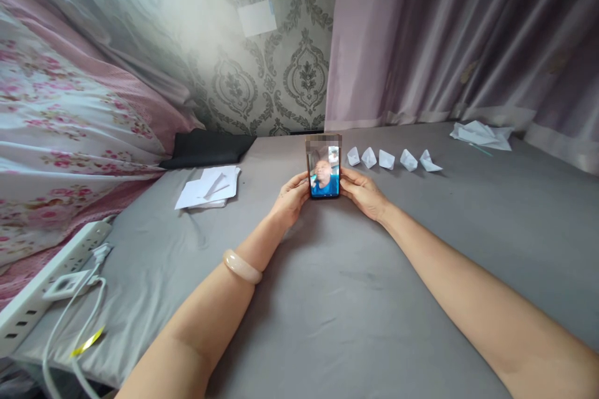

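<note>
A phone (324, 174) stands upright near the middle of the grey-covered table, its lit screen facing me and showing a person in blue with a small inset at the top right. My left hand (294, 197) grips its left edge; a pale bangle circles that wrist. On the right edge, the fingers of my right hand (364, 193) are closed round the phone's side. Several small folded white paper shapes (386, 159) stand in a row just right of the phone, beyond my right hand.
White paper sheets (196, 192) lie at the left, before a folded black cloth (208, 148). More paper (482, 134) sits at the far right. A white power strip (28, 308) with cables runs along the left edge. Curtains and a patterned wall (266, 84) border the back.
</note>
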`<state>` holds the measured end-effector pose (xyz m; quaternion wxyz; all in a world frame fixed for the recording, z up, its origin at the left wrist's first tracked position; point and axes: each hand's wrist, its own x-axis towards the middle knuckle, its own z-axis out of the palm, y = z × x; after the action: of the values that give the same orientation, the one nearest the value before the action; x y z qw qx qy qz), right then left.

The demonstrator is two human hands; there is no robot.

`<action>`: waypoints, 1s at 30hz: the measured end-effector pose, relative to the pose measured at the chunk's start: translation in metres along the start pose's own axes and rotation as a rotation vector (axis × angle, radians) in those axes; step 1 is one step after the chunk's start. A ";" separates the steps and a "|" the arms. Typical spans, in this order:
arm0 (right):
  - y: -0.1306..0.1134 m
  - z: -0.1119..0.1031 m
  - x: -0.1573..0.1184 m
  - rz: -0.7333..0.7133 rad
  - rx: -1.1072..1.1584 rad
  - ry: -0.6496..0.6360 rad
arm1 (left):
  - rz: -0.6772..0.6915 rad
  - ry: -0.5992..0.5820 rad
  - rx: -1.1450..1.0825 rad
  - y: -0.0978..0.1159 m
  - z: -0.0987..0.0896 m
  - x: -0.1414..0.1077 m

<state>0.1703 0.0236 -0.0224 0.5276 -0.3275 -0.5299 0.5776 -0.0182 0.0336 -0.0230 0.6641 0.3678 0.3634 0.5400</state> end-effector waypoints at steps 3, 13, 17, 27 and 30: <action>0.000 0.000 0.000 0.002 0.000 0.000 | 0.004 -0.009 0.006 0.000 0.001 0.000; -0.001 -0.001 0.000 0.006 0.002 -0.024 | -0.005 0.007 0.013 0.003 0.004 -0.003; -0.003 0.000 -0.001 0.006 -0.001 -0.027 | -0.003 0.005 0.024 0.005 0.006 -0.004; -0.004 0.001 -0.001 0.002 0.001 -0.029 | -0.006 0.008 0.043 0.004 0.006 -0.005; -0.002 0.000 -0.001 0.009 0.001 -0.027 | -0.003 -0.001 0.049 0.005 0.006 -0.005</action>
<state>0.1711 0.0226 -0.0206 0.5180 -0.3214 -0.5353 0.5847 -0.0158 0.0289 -0.0157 0.6558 0.3839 0.3767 0.5297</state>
